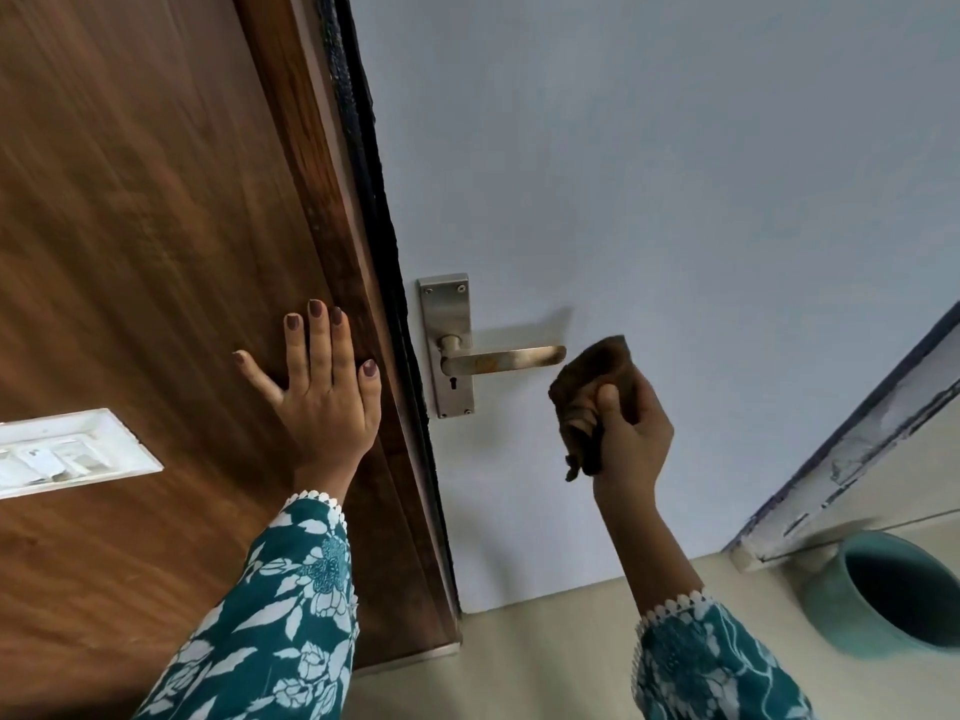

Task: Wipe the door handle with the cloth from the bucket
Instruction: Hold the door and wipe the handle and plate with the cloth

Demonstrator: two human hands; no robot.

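A metal lever door handle (501, 359) sticks out to the right from a steel plate (448, 345) on the pale blue door (649, 200). My right hand (631, 428) holds a bunched brown cloth (592, 392) just right of and slightly below the lever's tip; the cloth is close to it but I cannot tell whether they touch. My left hand (319, 387) lies flat, fingers spread, on the brown wooden frame (156, 226) left of the door's edge. The teal bucket (893, 597) stands on the floor at the lower right.
A white switch plate (67, 452) is set in the wood panel at the far left. A dark seal strip (379, 241) runs along the door's edge. A worn white skirting (852, 459) slants down toward the bucket. Beige floor (519, 667) lies below.
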